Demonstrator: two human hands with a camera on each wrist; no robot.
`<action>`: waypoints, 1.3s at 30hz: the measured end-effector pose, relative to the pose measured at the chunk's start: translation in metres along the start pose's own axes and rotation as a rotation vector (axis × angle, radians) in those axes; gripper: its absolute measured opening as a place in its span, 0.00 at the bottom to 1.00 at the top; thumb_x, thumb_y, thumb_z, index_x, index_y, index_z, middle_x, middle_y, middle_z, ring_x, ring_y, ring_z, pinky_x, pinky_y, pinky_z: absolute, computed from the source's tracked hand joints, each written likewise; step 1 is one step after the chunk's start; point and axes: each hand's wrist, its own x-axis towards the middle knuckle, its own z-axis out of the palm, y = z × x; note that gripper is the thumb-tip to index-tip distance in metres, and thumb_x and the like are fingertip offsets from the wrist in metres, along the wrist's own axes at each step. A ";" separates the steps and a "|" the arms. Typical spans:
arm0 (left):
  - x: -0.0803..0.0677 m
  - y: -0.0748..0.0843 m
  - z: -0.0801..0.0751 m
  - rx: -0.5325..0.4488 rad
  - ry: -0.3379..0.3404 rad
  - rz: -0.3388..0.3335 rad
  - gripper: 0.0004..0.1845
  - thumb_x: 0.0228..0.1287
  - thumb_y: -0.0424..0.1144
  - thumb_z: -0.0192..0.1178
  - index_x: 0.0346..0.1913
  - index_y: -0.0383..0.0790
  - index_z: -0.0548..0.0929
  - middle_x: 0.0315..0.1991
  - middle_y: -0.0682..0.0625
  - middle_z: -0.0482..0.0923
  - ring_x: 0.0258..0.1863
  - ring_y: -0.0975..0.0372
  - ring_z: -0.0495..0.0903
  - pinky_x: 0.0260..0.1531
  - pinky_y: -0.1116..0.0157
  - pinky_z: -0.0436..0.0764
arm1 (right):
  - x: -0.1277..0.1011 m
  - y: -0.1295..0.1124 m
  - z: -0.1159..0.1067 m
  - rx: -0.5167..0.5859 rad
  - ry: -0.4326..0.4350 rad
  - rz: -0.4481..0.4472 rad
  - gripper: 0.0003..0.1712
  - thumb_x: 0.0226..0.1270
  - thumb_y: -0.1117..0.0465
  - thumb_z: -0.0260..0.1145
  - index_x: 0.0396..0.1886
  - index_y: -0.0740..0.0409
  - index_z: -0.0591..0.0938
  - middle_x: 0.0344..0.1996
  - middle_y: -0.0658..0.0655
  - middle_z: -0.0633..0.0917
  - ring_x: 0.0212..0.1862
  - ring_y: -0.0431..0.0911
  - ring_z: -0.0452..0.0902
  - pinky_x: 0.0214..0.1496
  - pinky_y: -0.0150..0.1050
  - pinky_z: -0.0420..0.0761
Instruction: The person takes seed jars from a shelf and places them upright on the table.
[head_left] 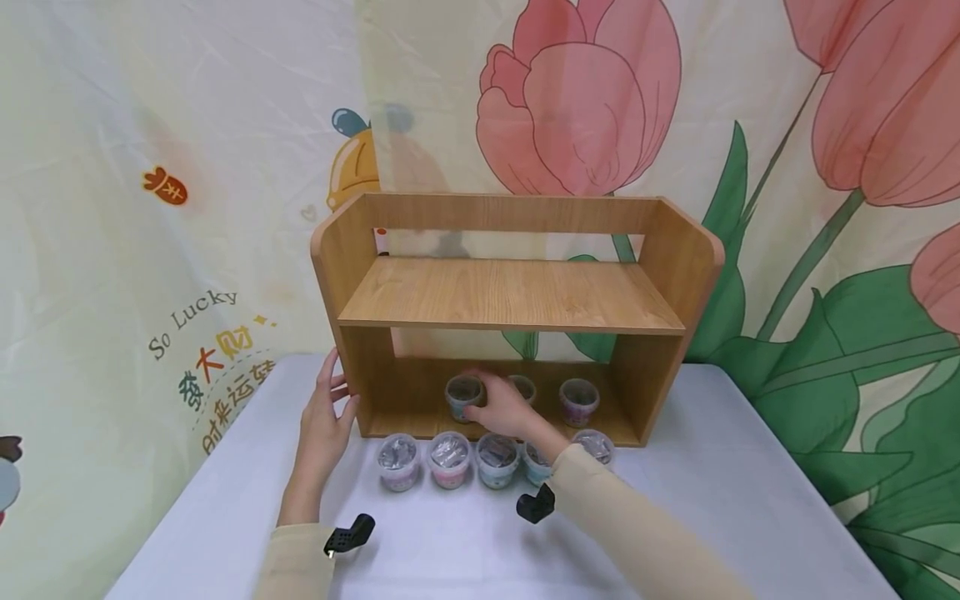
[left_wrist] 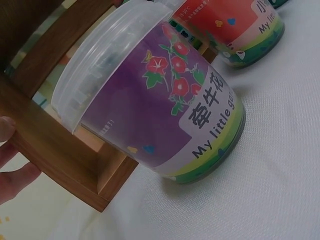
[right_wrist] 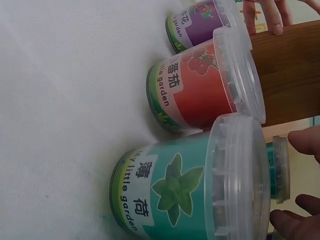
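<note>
My right hand [head_left: 504,405] reaches into the lower level of the wooden shelf [head_left: 510,296], thumb and fingers on either side of a small lidded teal plastic cup [head_left: 460,403]. In the right wrist view, that teal cup [right_wrist: 278,172] appears between the thumb and fingertips. My left hand [head_left: 324,421] rests against the shelf's left side panel, with its fingertips [left_wrist: 22,180] at the panel's edge. Nearest to it on the table is a purple cup [left_wrist: 145,105] printed with red flowers. Two more cups, one behind my right hand [head_left: 522,387] and a purple one [head_left: 579,403], stand on the lower level.
Several lidded cups line up before the shelf, including a red one [right_wrist: 200,82] and a mint-printed teal one [right_wrist: 180,182]; my right forearm partly covers the row's right end. A white cloth covers the table [head_left: 442,546]. A printed curtain [head_left: 225,125] hangs behind.
</note>
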 end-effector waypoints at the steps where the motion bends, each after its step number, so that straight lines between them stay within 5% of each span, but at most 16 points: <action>1: 0.000 0.000 0.000 0.001 0.001 0.003 0.55 0.76 0.28 0.62 0.86 0.70 0.39 0.65 0.34 0.77 0.61 0.39 0.82 0.56 0.38 0.85 | 0.001 0.000 0.001 0.000 -0.006 0.002 0.32 0.69 0.67 0.73 0.72 0.61 0.77 0.67 0.63 0.81 0.70 0.60 0.76 0.74 0.60 0.75; 14: 0.000 0.001 -0.001 0.000 0.005 0.011 0.55 0.76 0.28 0.63 0.86 0.70 0.39 0.65 0.34 0.76 0.60 0.40 0.82 0.56 0.38 0.85 | 0.011 0.004 0.017 -0.132 -0.029 0.005 0.35 0.67 0.67 0.74 0.73 0.62 0.75 0.66 0.65 0.82 0.68 0.61 0.78 0.72 0.57 0.78; 26: 0.000 0.000 0.000 0.005 0.002 0.022 0.55 0.76 0.28 0.63 0.86 0.69 0.39 0.64 0.34 0.76 0.60 0.39 0.83 0.56 0.38 0.85 | 0.016 0.008 0.033 -0.182 0.026 0.048 0.31 0.66 0.71 0.74 0.68 0.57 0.79 0.63 0.60 0.83 0.68 0.58 0.78 0.72 0.55 0.78; 39: -0.001 -0.002 0.001 0.017 0.016 0.033 0.55 0.76 0.28 0.63 0.87 0.69 0.40 0.65 0.34 0.77 0.59 0.39 0.83 0.55 0.38 0.86 | 0.018 0.010 0.038 -0.161 0.056 0.000 0.30 0.64 0.70 0.76 0.65 0.55 0.81 0.61 0.58 0.85 0.66 0.56 0.80 0.71 0.52 0.79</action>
